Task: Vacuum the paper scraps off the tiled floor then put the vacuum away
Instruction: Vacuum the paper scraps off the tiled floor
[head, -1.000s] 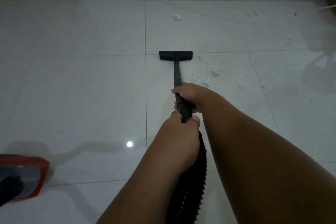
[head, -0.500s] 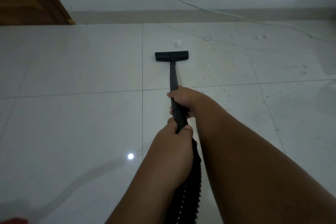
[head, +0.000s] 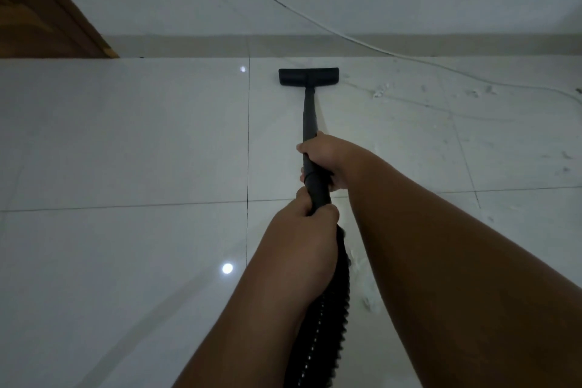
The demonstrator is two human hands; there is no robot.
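With both hands wrapped around the black wand (head: pixel 309 116), the right hand (head: pixel 324 161) sits ahead and the left hand (head: pixel 304 236) behind it, where the ribbed hose (head: pixel 327 309) begins. From the head camera, the wand's long axis runs straight away from the person to the floor nozzle (head: pixel 308 76), which sits flat on the tiled floor (head: pixel 126 142) near the skirting. Paper scraps (head: pixel 379 92) lie right of the nozzle, some seemingly beside a white cable (head: pixel 409 57); dim light blurs them. The vacuum's body is out of view.

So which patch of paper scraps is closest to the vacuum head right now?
The scraps by the white cord, just right of the vacuum head. The other scraps lie farther right or back beside the hose.
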